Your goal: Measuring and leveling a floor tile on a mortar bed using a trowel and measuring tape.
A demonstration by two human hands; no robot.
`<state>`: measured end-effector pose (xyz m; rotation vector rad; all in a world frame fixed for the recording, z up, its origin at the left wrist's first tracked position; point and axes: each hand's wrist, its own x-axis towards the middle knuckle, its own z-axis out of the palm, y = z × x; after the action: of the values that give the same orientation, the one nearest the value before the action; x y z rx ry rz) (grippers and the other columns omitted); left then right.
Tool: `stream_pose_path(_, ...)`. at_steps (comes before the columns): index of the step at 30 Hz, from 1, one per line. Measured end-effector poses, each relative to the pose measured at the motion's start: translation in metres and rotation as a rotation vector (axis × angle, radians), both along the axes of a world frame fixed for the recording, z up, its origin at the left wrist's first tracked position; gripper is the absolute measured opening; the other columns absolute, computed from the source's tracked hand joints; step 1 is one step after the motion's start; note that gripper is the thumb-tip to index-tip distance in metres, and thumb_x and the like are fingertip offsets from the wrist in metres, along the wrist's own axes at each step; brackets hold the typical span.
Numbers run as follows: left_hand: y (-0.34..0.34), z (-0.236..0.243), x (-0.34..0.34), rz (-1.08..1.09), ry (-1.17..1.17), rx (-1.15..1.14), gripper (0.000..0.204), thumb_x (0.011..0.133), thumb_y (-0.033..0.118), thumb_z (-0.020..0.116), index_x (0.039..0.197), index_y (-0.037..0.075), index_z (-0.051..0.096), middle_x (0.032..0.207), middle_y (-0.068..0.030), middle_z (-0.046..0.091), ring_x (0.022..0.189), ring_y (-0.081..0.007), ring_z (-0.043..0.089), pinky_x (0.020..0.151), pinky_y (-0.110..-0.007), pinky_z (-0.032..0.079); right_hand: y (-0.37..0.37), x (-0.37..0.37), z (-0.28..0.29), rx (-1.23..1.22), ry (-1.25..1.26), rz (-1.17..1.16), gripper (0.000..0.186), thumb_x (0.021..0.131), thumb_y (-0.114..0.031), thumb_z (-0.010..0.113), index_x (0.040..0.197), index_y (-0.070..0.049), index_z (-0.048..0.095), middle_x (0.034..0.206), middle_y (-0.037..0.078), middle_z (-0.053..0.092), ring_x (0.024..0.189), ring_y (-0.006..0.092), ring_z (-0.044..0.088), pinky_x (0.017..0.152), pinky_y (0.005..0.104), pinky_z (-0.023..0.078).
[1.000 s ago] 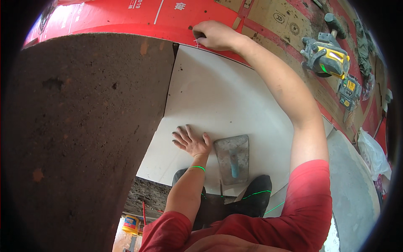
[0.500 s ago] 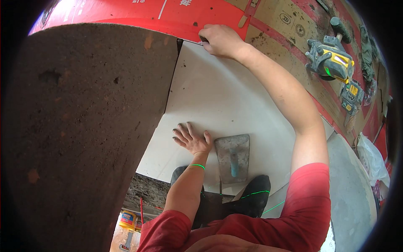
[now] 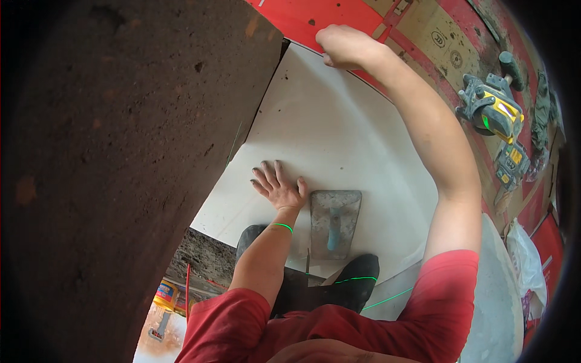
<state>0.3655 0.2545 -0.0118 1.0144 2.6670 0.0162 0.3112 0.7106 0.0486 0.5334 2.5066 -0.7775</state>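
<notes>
Tile: left hand flat on it, fingers spread, beside the trowel; right hand curled over its far edge against red board.

Can't see what the right hand is doing at the far edge of the white tile: its fingers curl over the edge, so whatever they grip is hidden. Left of the left hand, a big dark brown surface blocks that whole side and covers the tile's left edge. Near the left elbow, the yellow container is half hidden. The bag beyond the right upper arm runs into the dark rim.
</notes>
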Motion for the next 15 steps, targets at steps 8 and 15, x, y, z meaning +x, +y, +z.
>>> stream_pose_path(8,-0.001,0.001,-0.002,0.0,0.009,0.025,0.089,0.085,0.051,0.058,0.158,0.004,0.039,0.17,-0.0268,0.027,0.159,-0.0551,0.009,0.124,-0.073,0.001,-0.024,-0.036,0.013,0.096,-0.107,0.101,0.02,0.076,0.011,0.061,0.09,0.005,0.074,0.093,0.024,0.074,0.089,0.038,0.075,0.071,0.0481,0.061)
stream_pose_path(15,0.003,0.002,0.004,-0.006,0.0,0.041,0.089,0.086,0.052,0.057,0.158,0.004,0.039,0.17,-0.0269,0.026,0.159,-0.0544,0.008,0.125,-0.072,0.001,-0.017,-0.041,-0.002,0.081,-0.128,0.05,0.022,0.073,0.012,0.061,0.09,0.006,0.074,0.093,0.024,0.074,0.087,0.0381,0.075,0.07,0.047,0.061)
